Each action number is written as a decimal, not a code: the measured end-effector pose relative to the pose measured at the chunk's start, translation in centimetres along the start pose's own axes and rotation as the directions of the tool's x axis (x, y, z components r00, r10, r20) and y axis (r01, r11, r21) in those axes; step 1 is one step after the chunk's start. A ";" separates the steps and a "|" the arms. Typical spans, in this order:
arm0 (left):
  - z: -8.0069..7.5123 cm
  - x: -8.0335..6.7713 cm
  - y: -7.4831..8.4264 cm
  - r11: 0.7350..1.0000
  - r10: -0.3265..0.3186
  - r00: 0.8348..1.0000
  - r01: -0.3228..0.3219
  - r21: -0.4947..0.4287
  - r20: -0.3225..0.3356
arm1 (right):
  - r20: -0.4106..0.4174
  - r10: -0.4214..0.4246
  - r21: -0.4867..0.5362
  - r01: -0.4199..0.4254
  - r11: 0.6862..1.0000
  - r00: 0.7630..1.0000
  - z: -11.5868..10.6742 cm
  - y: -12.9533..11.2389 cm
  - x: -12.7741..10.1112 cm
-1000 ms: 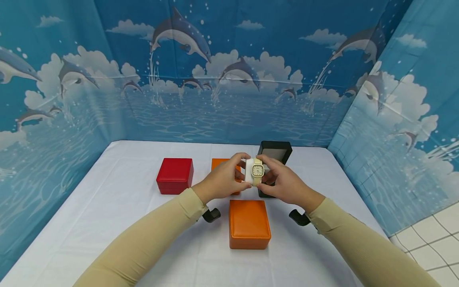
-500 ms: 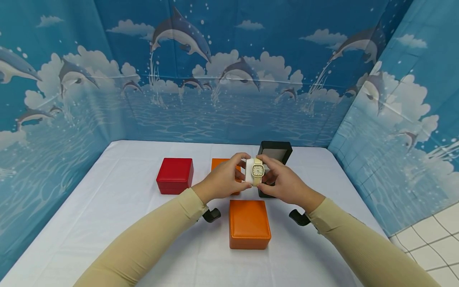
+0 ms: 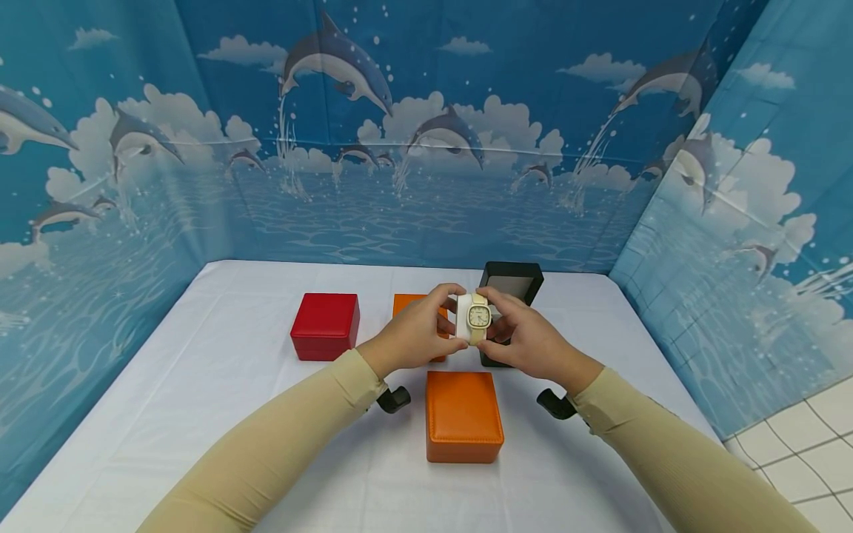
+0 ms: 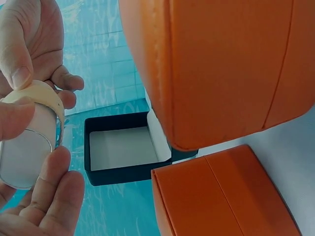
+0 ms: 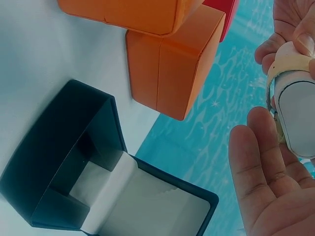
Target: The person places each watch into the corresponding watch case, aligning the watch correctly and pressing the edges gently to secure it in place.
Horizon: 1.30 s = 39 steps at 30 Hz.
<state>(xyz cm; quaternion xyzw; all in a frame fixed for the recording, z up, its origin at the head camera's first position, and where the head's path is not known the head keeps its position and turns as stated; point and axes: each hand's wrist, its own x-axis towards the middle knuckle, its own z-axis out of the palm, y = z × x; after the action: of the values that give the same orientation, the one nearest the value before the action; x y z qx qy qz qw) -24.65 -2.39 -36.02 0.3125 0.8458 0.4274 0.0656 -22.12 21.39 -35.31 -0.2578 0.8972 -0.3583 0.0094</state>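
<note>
Watch [image 3: 478, 317] on white cushion [image 3: 464, 317], centre of frame
Cream strap, square pale dial; left hand [image 3: 415, 334] and right hand [image 3: 526, 338] pinch it from both sides above the open black box [image 3: 512, 284].

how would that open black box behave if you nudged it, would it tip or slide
The open black box looks like thin card with nothing in its base, so it is probably light and would likely slide on the white tablecloth. Its lid stands upright behind, so a push high up might tip it backward.
</note>
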 end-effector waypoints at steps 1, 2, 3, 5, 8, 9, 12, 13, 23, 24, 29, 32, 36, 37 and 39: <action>0.0 0.0 0.0 1.000 0.001 1.000 -0.001 0.001 0.000 | 0.000 -0.002 -0.002 0.002 1.000 1.000 0.0 0.0 0.0; 0.0 0.0 0.0 1.000 0.001 1.000 -0.001 0.001 0.000 | 0.000 -0.002 -0.002 0.002 1.000 1.000 0.0 0.0 0.0; 0.0 0.0 0.0 1.000 0.001 1.000 -0.001 0.002 0.001 | 0.000 -0.002 -0.003 0.002 1.000 1.000 0.0 0.0 0.0; 0.0 0.0 0.0 1.000 0.001 1.000 -0.001 0.002 0.001 | 0.000 -0.002 -0.003 0.002 1.000 1.000 0.0 0.0 0.0; 0.0 0.1 0.0 1.000 -0.001 1.000 0.001 -0.001 0.001 | 0.001 -0.004 -0.001 0.004 1.000 1.000 0.0 0.0 0.0; 0.0 0.1 0.0 1.000 0.001 1.000 -0.001 -0.006 0.002 | 0.002 -0.007 0.001 0.007 1.000 1.000 0.0 0.0 0.0; 0.1 0.1 0.1 1.000 0.006 1.000 -0.006 -0.017 0.005 | 0.001 -0.013 0.003 0.013 1.000 1.000 0.0 0.0 0.0; 0.1 0.1 0.1 1.000 0.007 1.000 -0.007 -0.018 0.006 | 0.000 -0.015 0.003 0.015 1.000 1.000 0.1 0.0 0.0; 0.0 0.2 0.1 0.999 0.007 1.000 -0.006 -0.036 0.014 | 0.005 -0.009 0.008 0.009 1.000 1.000 0.0 -0.1 0.0; 0.0 0.2 0.1 0.999 0.007 1.000 -0.007 -0.038 0.014 | 0.006 -0.007 0.011 0.007 1.000 1.000 0.0 -0.1 0.0; 0.1 0.3 0.0 0.999 -0.004 1.000 0.004 -0.044 0.020 | 0.011 0.004 0.014 -0.004 1.000 1.000 -0.1 -0.2 0.0; 0.2 0.3 0.0 0.999 -0.015 0.999 0.017 -0.050 0.029 | 0.021 0.012 0.018 -0.013 1.000 1.000 -0.1 -0.2 -0.1; 0.1 0.3 0.2 0.999 -0.019 0.999 0.021 -0.045 0.038 | 0.027 0.001 0.011 -0.001 1.000 1.000 -0.3 -0.2 0.0; 0.1 0.3 0.2 0.999 -0.017 0.999 0.019 -0.044 0.036 | 0.026 -0.006 0.004 0.006 1.000 1.000 -0.3 -0.2 0.0; 0.0 0.3 0.3 0.999 -0.015 0.999 0.016 -0.045 0.032 | 0.019 -0.015 -0.013 0.016 1.000 1.000 -0.3 -0.1 0.0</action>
<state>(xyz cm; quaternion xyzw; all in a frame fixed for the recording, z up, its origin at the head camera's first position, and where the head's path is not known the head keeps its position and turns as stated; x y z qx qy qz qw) -24.78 -2.06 -35.78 0.3113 0.8372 0.4407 0.0895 -22.14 21.49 -35.01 -0.2682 0.8974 -0.3501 0.0137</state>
